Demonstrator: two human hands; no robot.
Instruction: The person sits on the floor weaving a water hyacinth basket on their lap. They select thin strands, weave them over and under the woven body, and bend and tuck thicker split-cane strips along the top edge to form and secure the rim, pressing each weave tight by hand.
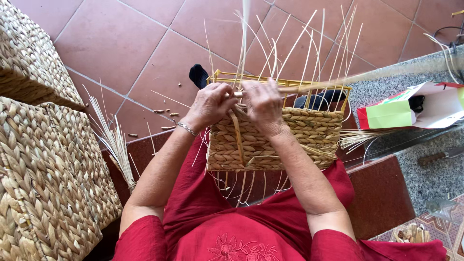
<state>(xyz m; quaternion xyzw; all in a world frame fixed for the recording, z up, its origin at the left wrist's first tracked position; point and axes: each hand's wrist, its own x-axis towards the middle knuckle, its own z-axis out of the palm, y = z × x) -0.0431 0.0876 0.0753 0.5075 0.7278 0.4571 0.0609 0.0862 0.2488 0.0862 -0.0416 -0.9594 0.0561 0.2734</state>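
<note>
Red tiled floor [121,43] — left hand [210,104], right hand [263,101] both pinching straw strand [237,130] on half-woven basket [299,135]

The floor [140,43] is laid with large reddish-brown tiles — small bits of cut straw [166,113] lie scattered on it, and two finished woven baskets [48,169] stand at the left with a bundle of reeds [116,145] beside them. At the right, a grey speckled stone surface [425,174] carries a folded paper bag [415,106] and a knife [442,155].
</note>
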